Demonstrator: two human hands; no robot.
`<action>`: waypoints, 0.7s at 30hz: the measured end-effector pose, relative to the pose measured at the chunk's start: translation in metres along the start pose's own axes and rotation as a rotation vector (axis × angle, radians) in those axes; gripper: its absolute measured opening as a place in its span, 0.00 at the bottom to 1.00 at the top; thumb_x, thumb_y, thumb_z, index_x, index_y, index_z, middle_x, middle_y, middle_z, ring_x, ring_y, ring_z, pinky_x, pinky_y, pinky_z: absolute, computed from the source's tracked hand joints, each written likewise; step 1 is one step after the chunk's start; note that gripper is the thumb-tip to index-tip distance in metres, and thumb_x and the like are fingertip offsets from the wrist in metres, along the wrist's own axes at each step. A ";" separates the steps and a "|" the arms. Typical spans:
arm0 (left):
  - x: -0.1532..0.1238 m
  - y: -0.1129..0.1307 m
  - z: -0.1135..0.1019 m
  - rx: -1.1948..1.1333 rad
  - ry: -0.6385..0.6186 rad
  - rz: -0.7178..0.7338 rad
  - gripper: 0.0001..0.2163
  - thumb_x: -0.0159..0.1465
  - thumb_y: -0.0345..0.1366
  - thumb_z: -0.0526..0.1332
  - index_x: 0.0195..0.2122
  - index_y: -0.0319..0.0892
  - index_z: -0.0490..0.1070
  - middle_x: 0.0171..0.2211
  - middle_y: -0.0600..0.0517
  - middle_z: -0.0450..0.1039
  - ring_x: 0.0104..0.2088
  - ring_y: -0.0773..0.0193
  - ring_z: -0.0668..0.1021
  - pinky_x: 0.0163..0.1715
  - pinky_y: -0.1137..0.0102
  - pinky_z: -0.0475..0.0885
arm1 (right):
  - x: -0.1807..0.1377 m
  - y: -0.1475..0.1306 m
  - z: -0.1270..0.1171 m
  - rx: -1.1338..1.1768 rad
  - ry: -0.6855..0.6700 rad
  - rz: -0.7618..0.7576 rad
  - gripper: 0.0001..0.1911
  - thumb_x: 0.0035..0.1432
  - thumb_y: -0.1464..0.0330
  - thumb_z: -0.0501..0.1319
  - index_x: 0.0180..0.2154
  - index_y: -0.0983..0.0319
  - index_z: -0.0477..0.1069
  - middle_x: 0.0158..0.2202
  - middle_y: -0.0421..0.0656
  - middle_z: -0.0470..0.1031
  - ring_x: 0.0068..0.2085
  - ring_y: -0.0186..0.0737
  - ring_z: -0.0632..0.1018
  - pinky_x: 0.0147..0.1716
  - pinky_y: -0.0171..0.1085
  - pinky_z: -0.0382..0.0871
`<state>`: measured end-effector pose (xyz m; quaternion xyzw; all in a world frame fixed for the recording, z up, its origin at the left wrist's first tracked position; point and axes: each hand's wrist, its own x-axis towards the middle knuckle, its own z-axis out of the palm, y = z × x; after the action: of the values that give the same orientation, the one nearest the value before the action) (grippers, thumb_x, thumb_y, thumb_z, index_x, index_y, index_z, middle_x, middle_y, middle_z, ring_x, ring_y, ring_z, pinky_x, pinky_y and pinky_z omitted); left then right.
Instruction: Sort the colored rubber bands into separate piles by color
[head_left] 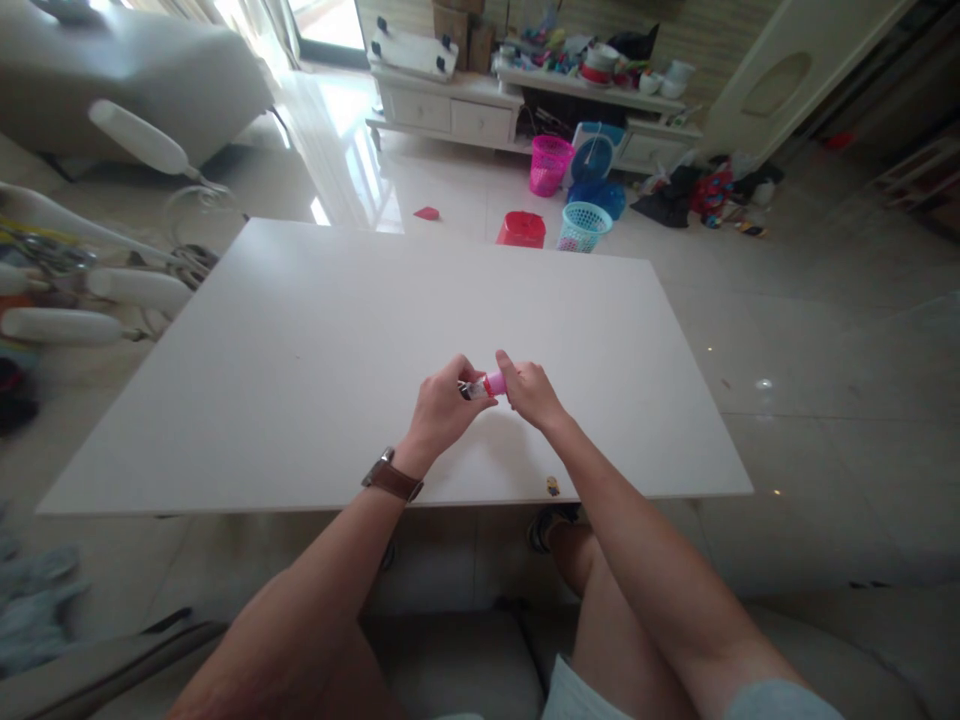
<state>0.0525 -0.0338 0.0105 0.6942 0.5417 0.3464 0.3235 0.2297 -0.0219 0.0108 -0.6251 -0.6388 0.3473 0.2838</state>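
A small tube-like object (496, 383) with a pink end, a red band and a clear-and-black part is held between my two hands above the white table (360, 320). The fingers of my left hand (444, 402) pinch its clear-and-black part. My right hand (534, 392) is closed round the pink end, with the thumb up along it. Fingers cover much of the object, so its exact kind cannot be made out. A brown-strapped watch (392, 478) is on my left wrist.
Near the table's front edge is a small yellow-and-blue sticker (553, 486). Beyond the far edge stand a red stool (522, 229), a light blue basket (583, 226) and a pink basket (550, 166). White lamp-like pieces (142, 288) crowd the left edge.
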 end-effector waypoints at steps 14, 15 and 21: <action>0.006 -0.008 0.001 -0.198 0.041 -0.058 0.21 0.51 0.44 0.74 0.35 0.44 0.64 0.34 0.53 0.77 0.36 0.62 0.79 0.36 0.68 0.72 | 0.005 0.002 -0.009 0.262 -0.140 -0.230 0.15 0.59 0.60 0.67 0.44 0.61 0.75 0.39 0.44 0.77 0.38 0.40 0.76 0.41 0.40 0.72; 0.007 -0.008 0.001 -0.284 0.021 -0.079 0.22 0.52 0.45 0.74 0.36 0.44 0.63 0.34 0.53 0.77 0.35 0.62 0.80 0.36 0.68 0.72 | 0.006 0.001 -0.009 0.313 -0.121 -0.214 0.16 0.59 0.58 0.67 0.44 0.61 0.74 0.39 0.44 0.77 0.39 0.40 0.76 0.42 0.40 0.73; 0.020 -0.012 0.002 -0.830 -0.057 -0.111 0.25 0.61 0.58 0.64 0.47 0.45 0.63 0.43 0.45 0.80 0.43 0.56 0.82 0.45 0.60 0.76 | 0.006 0.000 -0.001 0.649 -0.218 0.028 0.29 0.47 0.56 0.75 0.47 0.58 0.69 0.47 0.45 0.76 0.44 0.42 0.79 0.42 0.42 0.78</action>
<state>0.0510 -0.0115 0.0018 0.4840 0.3833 0.4981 0.6089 0.2300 -0.0159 0.0104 -0.4699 -0.5129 0.6013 0.3932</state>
